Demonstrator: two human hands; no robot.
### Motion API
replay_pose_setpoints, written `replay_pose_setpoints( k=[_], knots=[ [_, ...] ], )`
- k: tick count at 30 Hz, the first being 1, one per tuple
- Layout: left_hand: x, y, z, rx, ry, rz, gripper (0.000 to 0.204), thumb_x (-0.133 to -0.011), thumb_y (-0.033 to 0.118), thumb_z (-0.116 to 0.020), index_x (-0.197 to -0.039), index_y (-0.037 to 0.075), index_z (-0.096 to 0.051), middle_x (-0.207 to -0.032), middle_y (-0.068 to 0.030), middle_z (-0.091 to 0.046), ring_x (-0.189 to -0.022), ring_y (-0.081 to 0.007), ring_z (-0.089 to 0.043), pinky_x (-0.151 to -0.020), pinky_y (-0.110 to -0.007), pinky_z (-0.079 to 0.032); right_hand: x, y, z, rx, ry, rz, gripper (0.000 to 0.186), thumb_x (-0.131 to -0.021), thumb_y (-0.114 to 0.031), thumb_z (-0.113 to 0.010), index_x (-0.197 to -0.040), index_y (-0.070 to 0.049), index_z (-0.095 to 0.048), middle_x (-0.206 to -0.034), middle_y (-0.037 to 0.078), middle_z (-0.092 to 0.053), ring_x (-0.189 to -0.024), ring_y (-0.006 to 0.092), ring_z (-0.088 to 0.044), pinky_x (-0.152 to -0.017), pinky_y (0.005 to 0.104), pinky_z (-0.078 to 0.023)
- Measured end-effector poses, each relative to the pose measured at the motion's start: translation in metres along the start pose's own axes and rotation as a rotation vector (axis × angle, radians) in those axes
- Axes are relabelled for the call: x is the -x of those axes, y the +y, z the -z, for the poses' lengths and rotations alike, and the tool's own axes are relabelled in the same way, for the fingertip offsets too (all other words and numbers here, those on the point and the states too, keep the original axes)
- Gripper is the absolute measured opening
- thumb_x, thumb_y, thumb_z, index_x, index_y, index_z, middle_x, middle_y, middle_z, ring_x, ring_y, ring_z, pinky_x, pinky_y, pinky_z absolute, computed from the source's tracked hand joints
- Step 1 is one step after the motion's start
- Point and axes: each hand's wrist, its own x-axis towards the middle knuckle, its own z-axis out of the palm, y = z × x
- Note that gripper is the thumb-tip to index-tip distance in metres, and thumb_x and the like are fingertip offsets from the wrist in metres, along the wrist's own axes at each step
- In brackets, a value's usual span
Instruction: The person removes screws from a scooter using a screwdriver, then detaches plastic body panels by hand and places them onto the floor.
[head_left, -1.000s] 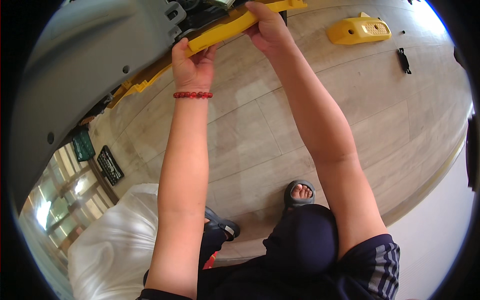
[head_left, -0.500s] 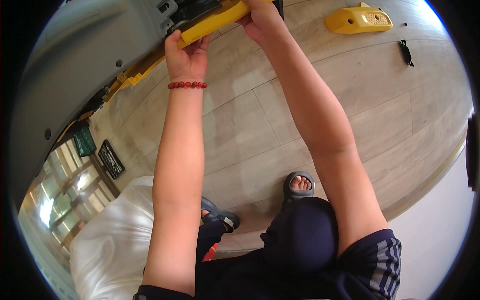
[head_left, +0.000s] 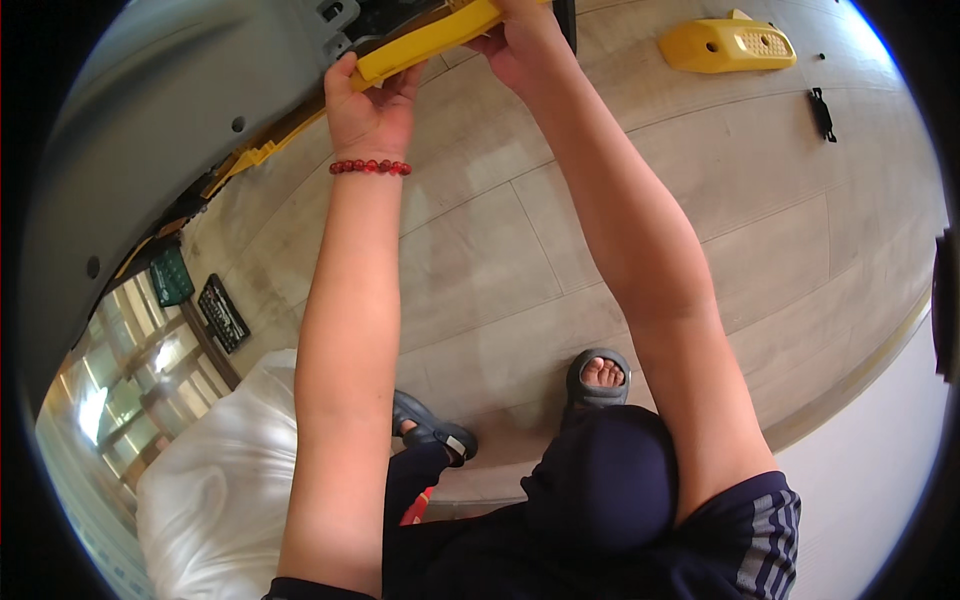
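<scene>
At the top of the view, a long yellow plastic strip [head_left: 425,42] slants up to the right beside a large grey panel [head_left: 150,130]. My left hand [head_left: 370,108], a red bead bracelet on its wrist, pinches the strip's lower left end, thumb on the near side and fingers curled beneath. Further right, my right hand [head_left: 525,50] closes round the strip near its upper end; the picture's edge cuts off part of those fingers. Dark parts and a grey metal bracket [head_left: 338,14] show behind the strip. Whether the strip is attached to them I cannot tell.
On the wood-look floor [head_left: 480,240] at the far right lie a yellow moulded cover [head_left: 728,45] and a small black bracket [head_left: 823,115]. A green case [head_left: 171,276] and a black tool tray [head_left: 222,313] sit at the left. A white covered bulk [head_left: 220,480] is beside my left arm.
Both hands keep their hold on the yellow strip. My left hand and the strip's left end sit slightly further left and up. Floor items appear shifted a little right.
</scene>
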Motion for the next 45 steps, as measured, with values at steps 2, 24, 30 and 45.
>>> replay_pose_setpoints(
  k=[2,24,30,45],
  knots=[
    [0.003,0.001,-0.001,-0.014,0.045,-0.007,0.027,-0.08,0.019,-0.057,-0.099,0.0,-0.052,-0.102,-0.014,-0.058,-0.098,-0.0308,-0.056,-0.091,-0.051,-0.048,0.006,0.003,-0.005,-0.023,0.134,0.022,0.022,-0.085,-0.022,-0.062,-0.1,-0.007,-0.056,-0.092,0.006,-0.061,-0.083,0.0176,-0.061,-0.069,0.032,-0.052],
    [0.002,0.032,0.05,-0.064,-0.232,-0.082,0.026,-0.087,0.005,-0.048,-0.112,0.001,-0.049,-0.117,-0.0109,-0.052,-0.116,-0.034,-0.044,-0.102,-0.059,-0.036,0.003,-0.003,-0.011,-0.011,0.133,-0.006,0.02,-0.088,-0.021,-0.059,-0.102,-0.006,-0.055,-0.095,0.008,-0.062,-0.088,0.0216,-0.062,-0.077,0.0377,-0.054],
    [-0.006,0.016,0.041,-0.01,-0.106,-0.104,0.021,-0.088,0.006,-0.039,-0.097,-0.005,-0.055,-0.1,-0.0167,-0.061,-0.095,-0.0311,-0.061,-0.083,-0.043,-0.053,0.017,0.025,-0.046,0.131,0.063,-0.03,0.026,-0.088,-0.018,-0.061,-0.108,-0.004,-0.054,-0.097,0.009,-0.062,-0.089,0.0228,-0.063,-0.072,0.0387,-0.055],
    [-0.011,0.001,0.051,0.072,-0.06,-0.123,0.018,-0.082,0.001,-0.04,-0.094,-0.004,-0.053,-0.097,-0.0145,-0.058,-0.092,-0.0309,-0.059,-0.079,-0.044,-0.053,0.013,0.033,-0.018,0.081,0.061,-0.008,0.027,-0.085,-0.009,-0.059,-0.11,-0.004,-0.05,-0.1,0.008,-0.059,-0.092,0.0235,-0.06,-0.08,0.0387,-0.053]
  ],
)
